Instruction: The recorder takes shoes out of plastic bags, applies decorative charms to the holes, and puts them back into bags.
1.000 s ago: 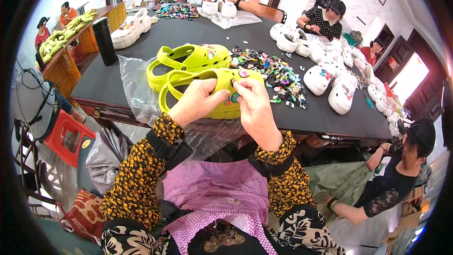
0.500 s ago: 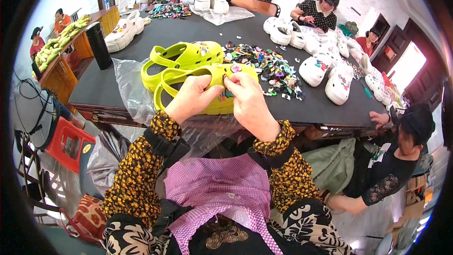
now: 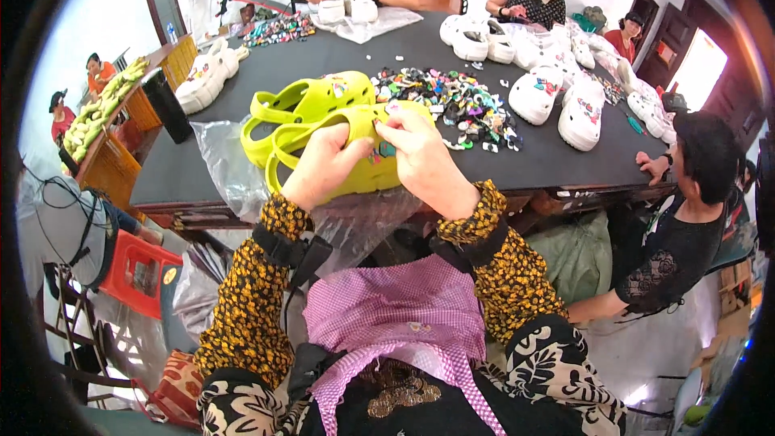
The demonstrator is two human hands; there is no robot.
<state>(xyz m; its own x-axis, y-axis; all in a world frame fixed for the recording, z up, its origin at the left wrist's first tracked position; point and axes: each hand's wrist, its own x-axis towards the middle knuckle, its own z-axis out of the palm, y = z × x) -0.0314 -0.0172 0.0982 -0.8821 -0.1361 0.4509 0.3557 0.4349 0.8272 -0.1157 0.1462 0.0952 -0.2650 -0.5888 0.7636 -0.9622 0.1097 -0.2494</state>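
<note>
Your left hand [image 3: 325, 165] grasps the nearer lime clog [image 3: 373, 178] from eight o'clock; your right hand [image 3: 424, 160], pinched closed, touches it from four o'clock, pinch contents hidden.

At your right, a co-worker [image 3: 686, 218] turns away, one hand [image 3: 653, 167] moved from green cloth [image 3: 577, 257] to tabletop [image 3: 557, 169].

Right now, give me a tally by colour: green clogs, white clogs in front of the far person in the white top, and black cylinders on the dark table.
Green clogs: 2
White clogs there: 2
Black cylinder: 1
Total: 5
</note>
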